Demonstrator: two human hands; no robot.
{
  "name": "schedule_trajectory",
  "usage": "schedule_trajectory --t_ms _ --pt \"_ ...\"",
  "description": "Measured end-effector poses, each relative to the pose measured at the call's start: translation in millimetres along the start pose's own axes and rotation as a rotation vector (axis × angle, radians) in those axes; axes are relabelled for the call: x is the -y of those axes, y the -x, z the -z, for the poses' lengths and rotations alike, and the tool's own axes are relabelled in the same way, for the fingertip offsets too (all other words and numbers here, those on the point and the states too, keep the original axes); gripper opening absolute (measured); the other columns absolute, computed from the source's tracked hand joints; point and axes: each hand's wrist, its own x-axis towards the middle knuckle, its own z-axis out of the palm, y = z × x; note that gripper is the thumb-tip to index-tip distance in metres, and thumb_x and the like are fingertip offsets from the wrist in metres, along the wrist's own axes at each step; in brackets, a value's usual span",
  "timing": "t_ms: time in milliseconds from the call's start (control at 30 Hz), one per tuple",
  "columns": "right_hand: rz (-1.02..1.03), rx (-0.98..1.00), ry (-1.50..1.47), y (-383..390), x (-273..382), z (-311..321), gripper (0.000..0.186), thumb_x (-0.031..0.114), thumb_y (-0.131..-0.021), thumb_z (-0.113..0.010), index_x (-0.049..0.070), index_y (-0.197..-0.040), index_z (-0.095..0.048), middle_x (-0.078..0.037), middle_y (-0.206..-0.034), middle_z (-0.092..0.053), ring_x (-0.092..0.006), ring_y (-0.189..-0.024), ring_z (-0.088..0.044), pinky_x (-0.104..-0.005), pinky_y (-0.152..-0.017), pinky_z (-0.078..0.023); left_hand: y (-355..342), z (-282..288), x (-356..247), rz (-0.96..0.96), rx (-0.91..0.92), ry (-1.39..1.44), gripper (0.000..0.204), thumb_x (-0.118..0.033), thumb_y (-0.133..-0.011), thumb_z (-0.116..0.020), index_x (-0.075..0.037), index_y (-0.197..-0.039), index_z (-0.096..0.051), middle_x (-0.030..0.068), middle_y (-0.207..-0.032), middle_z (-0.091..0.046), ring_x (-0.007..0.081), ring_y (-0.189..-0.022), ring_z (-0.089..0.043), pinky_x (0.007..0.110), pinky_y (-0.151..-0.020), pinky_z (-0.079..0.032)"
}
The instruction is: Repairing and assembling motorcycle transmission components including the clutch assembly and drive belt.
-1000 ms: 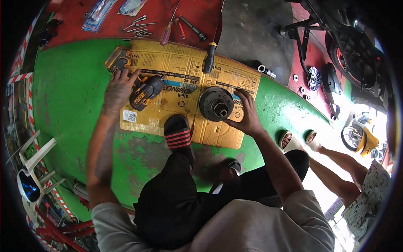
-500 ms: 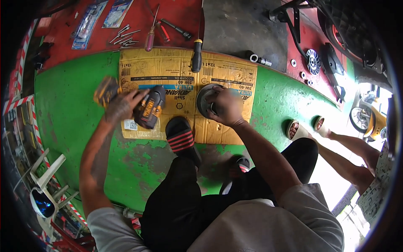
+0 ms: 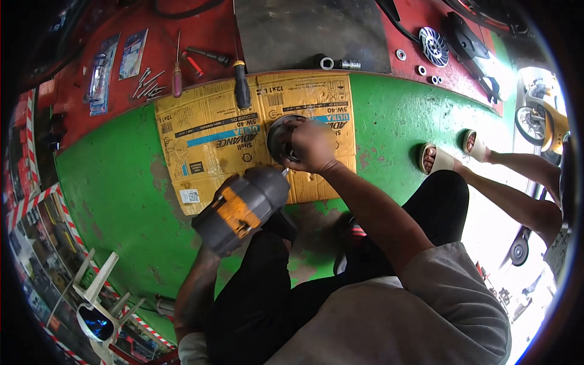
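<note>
My left hand [image 3: 210, 255] is wrapped under a black-and-yellow cordless impact wrench [image 3: 240, 210], which hides most of its fingers. The tool is raised above the flattened cardboard, its metal tip beside the lower edge of a round dark metal part [image 3: 275, 143]. My right hand [image 3: 313, 146], somewhat blurred, closes over this part and presses it on the cardboard [image 3: 213, 121]. What lies under the palm cannot be seen. Just beyond, a screwdriver with a black-and-yellow handle [image 3: 242, 91] rests across the cardboard's far edge.
The floor is green [image 3: 121, 201], with a raised red surface [image 3: 201, 24] and a dark mat [image 3: 304, 36] beyond. Sockets [image 3: 347, 63], a finned metal disc [image 3: 434, 47], screwdrivers and bolts lie there. Another person's sandalled feet [image 3: 435, 159] stand at right. A white chair [image 3: 100, 274] is at lower left.
My left hand has lifted the impact wrench off the cardboard and swung it right and nearer, tip toward the round part. My right hand stays on that part. The view has shifted.
</note>
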Motion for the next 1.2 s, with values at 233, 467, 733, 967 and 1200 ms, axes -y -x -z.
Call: schedule_trajectory --t_ms 233,467,733,967,1200 --pt "0.021 -0.010 0.006 2.9 -4.2 -4.1 0.045 0.029 -0.063 -0.083 0.015 -0.103 -0.067 -0.008 -0.119 -0.068 -0.0289 -0.127 -0.058 -0.0484 -0.113 -0.040 -52.6 -18.0 -7.7 0.013 -0.032 -0.164 0.050 -0.031 -0.104 -0.057 -0.006 -0.144 -0.043 0.0127 -0.136 -0.055 0.0264 -0.121 -0.060 0.044 -0.102 -0.055" --pt "0.041 -0.019 -0.018 6.6 -10.0 -6.7 0.041 0.029 -0.065 -0.078 0.015 -0.102 -0.065 -0.006 -0.115 -0.068 -0.0281 -0.128 -0.056 -0.0491 -0.115 -0.037 -102.5 -109.0 -64.3 -0.080 0.208 -1.725 0.067 -0.024 -0.092 -0.070 -0.009 -0.150 -0.041 0.0144 -0.124 -0.064 0.0267 -0.112 -0.067 0.041 -0.093 -0.058" --pt "0.061 0.123 0.019 3.2 -12.8 6.5 0.052 0.033 -0.070 -0.077 0.012 -0.115 -0.062 -0.008 -0.125 -0.065 -0.0306 -0.130 -0.054 -0.0492 -0.115 -0.036 -141.8 -172.8 -80.9 0.332 0.398 -2.613 0.083 -0.021 -0.082 -0.076 -0.023 -0.155 -0.037 0.0169 -0.100 -0.073 0.0386 -0.087 -0.073 0.048 -0.077 -0.059" --pt "0.076 0.072 -0.076 -4.2 -28.3 10.6 0.058 0.038 -0.060 -0.083 0.021 -0.113 -0.066 -0.008 -0.139 -0.058 -0.0358 -0.133 -0.051 -0.0518 -0.115 -0.038 -112.3 -143.3 -57.7 0.196 0.075 -2.039 0.080 -0.019 -0.085 -0.075 -0.014 -0.154 -0.035 0.0245 -0.120 -0.068 0.0418 -0.107 -0.069 0.049 -0.094 -0.056" --pt "0.061 0.143 -0.111 -5.0 -36.2 6.4 0.060 0.036 -0.059 -0.084 0.017 -0.113 -0.065 -0.010 -0.129 -0.060 -0.0365 -0.125 -0.056 -0.0499 -0.112 -0.043 -112.3 -135.1 -56.3 0.081 0.106 -2.028 0.086 -0.024 -0.084 -0.078 -0.013 -0.156 -0.032 0.0230 -0.126 -0.065 0.0416 -0.117 -0.064 0.048 -0.097 -0.055"
